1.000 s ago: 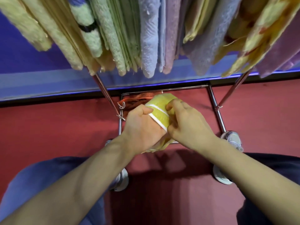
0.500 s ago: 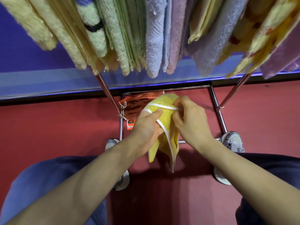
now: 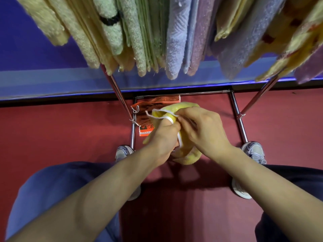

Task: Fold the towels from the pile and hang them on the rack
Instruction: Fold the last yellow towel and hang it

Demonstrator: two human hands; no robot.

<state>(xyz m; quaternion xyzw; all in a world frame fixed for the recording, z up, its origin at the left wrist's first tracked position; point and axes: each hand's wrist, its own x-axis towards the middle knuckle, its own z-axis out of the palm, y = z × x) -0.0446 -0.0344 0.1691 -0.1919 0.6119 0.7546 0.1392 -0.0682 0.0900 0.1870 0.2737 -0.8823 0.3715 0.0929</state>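
Pinching yellow towel (image 3: 187, 155), left hand (image 3: 163, 137), right hand (image 3: 202, 130), knuckles touching

No readable text (print on the orange towel (image 3: 145, 121) is too blurred)

I am holding both forearms forward, hands close together. My left hand (image 3: 164, 136) and right hand (image 3: 202, 131) are gripping the yellow towel (image 3: 188, 158).

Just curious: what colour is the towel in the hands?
The towel is yellow with white trim; head view.
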